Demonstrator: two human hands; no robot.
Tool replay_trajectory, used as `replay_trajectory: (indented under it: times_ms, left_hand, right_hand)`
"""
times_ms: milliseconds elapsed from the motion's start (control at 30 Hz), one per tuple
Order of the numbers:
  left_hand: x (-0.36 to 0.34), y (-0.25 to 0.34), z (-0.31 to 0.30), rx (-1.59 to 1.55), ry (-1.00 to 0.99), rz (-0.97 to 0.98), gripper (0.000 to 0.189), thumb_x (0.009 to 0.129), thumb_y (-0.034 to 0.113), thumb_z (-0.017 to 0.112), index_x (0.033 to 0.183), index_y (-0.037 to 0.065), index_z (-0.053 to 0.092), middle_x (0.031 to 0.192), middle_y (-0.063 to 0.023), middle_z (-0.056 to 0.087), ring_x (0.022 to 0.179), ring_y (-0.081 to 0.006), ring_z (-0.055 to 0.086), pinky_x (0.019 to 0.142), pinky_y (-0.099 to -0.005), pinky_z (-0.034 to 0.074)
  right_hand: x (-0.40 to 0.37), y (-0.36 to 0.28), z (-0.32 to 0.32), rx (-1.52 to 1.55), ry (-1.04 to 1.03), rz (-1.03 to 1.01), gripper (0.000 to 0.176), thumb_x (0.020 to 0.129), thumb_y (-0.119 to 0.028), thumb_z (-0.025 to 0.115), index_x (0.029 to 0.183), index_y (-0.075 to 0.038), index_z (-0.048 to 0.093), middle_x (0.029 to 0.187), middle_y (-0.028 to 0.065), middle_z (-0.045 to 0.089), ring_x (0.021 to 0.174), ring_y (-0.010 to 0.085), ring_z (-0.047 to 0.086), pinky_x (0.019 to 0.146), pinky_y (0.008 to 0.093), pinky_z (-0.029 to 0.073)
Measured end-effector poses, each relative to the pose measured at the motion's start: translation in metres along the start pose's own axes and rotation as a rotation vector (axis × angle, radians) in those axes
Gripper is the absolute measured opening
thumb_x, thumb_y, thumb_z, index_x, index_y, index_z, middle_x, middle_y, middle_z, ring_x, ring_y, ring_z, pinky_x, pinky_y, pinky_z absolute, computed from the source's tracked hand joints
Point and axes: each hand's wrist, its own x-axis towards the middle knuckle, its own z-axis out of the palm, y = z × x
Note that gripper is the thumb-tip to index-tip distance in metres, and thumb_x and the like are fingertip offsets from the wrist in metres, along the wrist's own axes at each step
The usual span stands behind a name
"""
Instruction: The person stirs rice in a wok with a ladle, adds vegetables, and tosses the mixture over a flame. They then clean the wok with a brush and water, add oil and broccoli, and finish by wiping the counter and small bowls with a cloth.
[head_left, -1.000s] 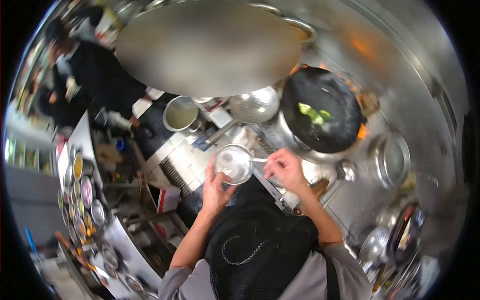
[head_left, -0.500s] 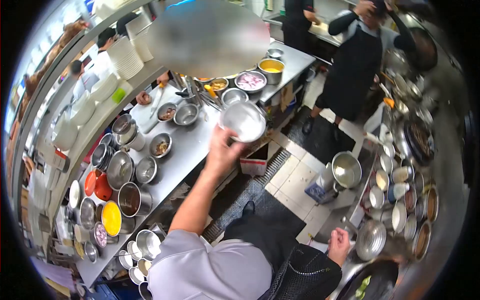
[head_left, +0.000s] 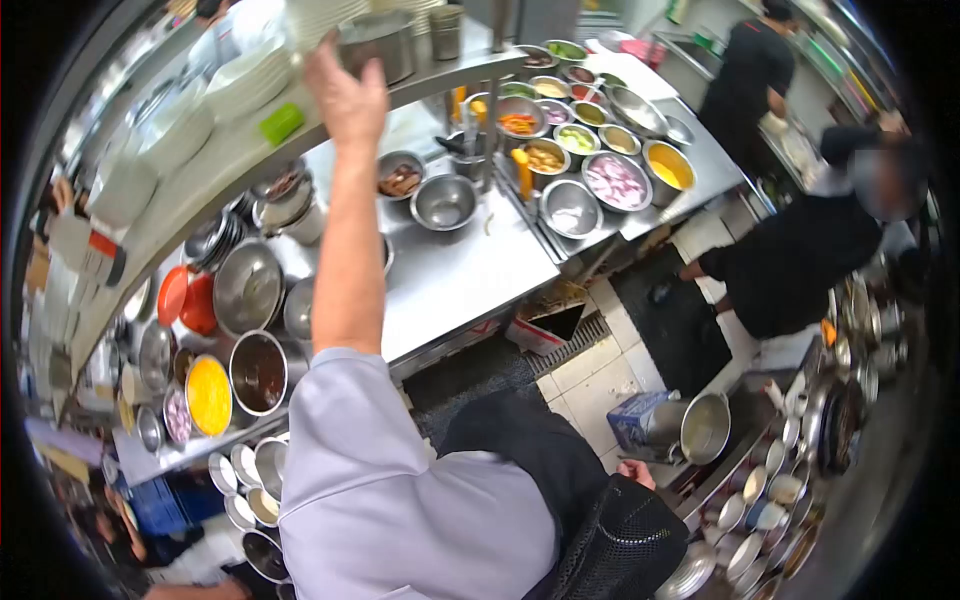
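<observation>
My left hand (head_left: 346,98) is stretched out to the raised shelf at the upper left, open, with its fingers and thumb apart and nothing held in them. Its fingertips are right at the stacked white dishes (head_left: 312,18), and the thumb overlaps a round metal container (head_left: 380,48) on the same shelf. Low on the right, my right hand (head_left: 635,473) shows only in part past the black mesh of my clothing, with its fingers curled in. Below the shelf, a metal bowl (head_left: 444,203) and a bowl of dark meat pieces (head_left: 400,176) stand on the steel counter (head_left: 470,290).
Many ingredient bowls, among them sliced onion (head_left: 616,182) and yellow liquid (head_left: 669,167), fill the far counter. A yellow-filled pot (head_left: 209,396) stands at left. A large pot (head_left: 705,428) is at right. Two people in black work at the upper right; the nearer wears an apron (head_left: 800,265).
My left hand has gone from holding a pale round bowl over the counter edge to reaching up to the shelf with no bowl. The view has shifted, and my right hand is now mostly hidden.
</observation>
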Motion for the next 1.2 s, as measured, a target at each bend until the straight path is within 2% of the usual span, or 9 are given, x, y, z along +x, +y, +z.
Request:
replay_trajectory:
  times_ms: [200,267,300,367,467,767,1033,1133,1200]
  left_hand:
    - [-0.176,0.099,-0.06,-0.403,-0.491,-0.212,0.032,0.082,0.01,0.069,0.112,0.005,0.058,0.116,-0.0165,0.059,0.115,-0.035,0.055,0.095,-0.0402,0.046]
    - [-0.262,0.126,-0.111,-0.4,-1.138,-0.637,0.016,0.086,0.015,0.066,0.099,0.007,0.062,0.092,-0.0121,0.067,0.094,-0.0313,0.065,0.081,-0.0383,0.052]
    - [-0.302,0.124,-0.133,-0.439,-1.097,-0.469,0.012,0.089,0.019,0.065,0.092,0.007,0.064,0.087,-0.011,0.068,0.082,-0.03,0.067,0.076,-0.037,0.053]
    - [-0.339,0.125,-0.179,-0.441,-1.185,-0.806,0.016,0.089,0.022,0.067,0.088,0.006,0.064,0.083,-0.0104,0.068,0.075,-0.024,0.067,0.07,-0.0351,0.053]
    - [-0.359,0.095,-0.189,-0.293,-0.956,-1.16,0.024,0.09,0.025,0.067,0.085,0.002,0.062,0.074,-0.0062,0.068,0.065,-0.0124,0.063,0.06,-0.0298,0.051]
    - [-0.282,0.002,0.02,-0.328,-0.227,-1.922,0.062,0.083,0.035,0.074,0.122,-0.004,0.046,0.111,-0.0212,0.06,0.08,-0.0241,0.068,0.052,-0.0346,0.055]
    - [-0.289,0.025,-0.036,0.032,-0.352,-1.433,0.038,0.085,0.019,0.063,0.115,-0.003,0.054,0.107,-0.0219,0.062,0.101,-0.0323,0.061,0.089,-0.041,0.046]
    - [-0.326,-0.025,-0.14,0.07,-0.024,-1.301,0.02,0.09,0.023,0.065,0.089,0.004,0.057,0.074,0.0,0.05,0.063,-0.0103,0.047,0.054,-0.0292,0.041]
    - [-0.301,-0.033,-0.203,0.015,0.182,-1.357,0.022,0.089,0.021,0.066,0.084,0.003,0.054,0.072,-0.0009,0.053,0.06,-0.0103,0.047,0.052,-0.0295,0.04]
  right_hand:
    - [0.069,-0.033,0.009,-0.033,-0.287,0.01,0.027,0.089,-0.019,0.069,0.101,0.005,0.066,0.07,0.0081,0.066,0.061,0.0119,0.059,0.058,0.0304,0.049]
    - [0.104,0.011,0.018,-0.041,-0.376,-0.014,0.026,0.088,-0.019,0.069,0.1,0.004,0.066,0.071,0.008,0.066,0.062,0.0118,0.059,0.057,0.03,0.049]
    - [0.126,0.045,0.025,-0.03,-0.435,-0.017,0.026,0.088,-0.02,0.069,0.099,0.003,0.066,0.071,0.0078,0.066,0.062,0.0117,0.059,0.057,0.0295,0.049]
    - [0.163,0.091,0.044,-0.178,-0.464,-0.189,0.024,0.088,-0.02,0.07,0.097,0.002,0.067,0.073,0.0087,0.068,0.064,0.013,0.061,0.058,0.0304,0.049]
    - [0.206,0.11,0.05,-0.044,-0.584,-0.039,0.024,0.086,-0.018,0.072,0.09,0.004,0.066,0.072,0.0097,0.067,0.066,0.0149,0.061,0.061,0.0323,0.05]
    - [0.287,0.007,0.058,0.275,-0.618,0.124,0.017,0.093,-0.018,0.063,0.1,-0.003,0.06,0.063,0.0039,0.057,0.05,0.0113,0.054,0.042,0.0271,0.043]
    - [0.321,0.177,0.07,-0.064,-0.628,-0.166,0.018,0.089,-0.016,0.068,0.086,0.001,0.064,0.068,0.0049,0.062,0.061,0.0133,0.057,0.057,0.0291,0.048]
    - [0.355,0.216,0.089,-0.07,-0.739,-0.161,0.018,0.089,-0.016,0.068,0.086,0.001,0.064,0.068,0.0048,0.062,0.061,0.0132,0.057,0.057,0.0294,0.048]
    - [0.374,0.226,0.119,-0.049,-0.826,-0.196,0.018,0.089,-0.016,0.067,0.085,0.001,0.064,0.068,0.0047,0.062,0.061,0.0132,0.057,0.057,0.0295,0.048]
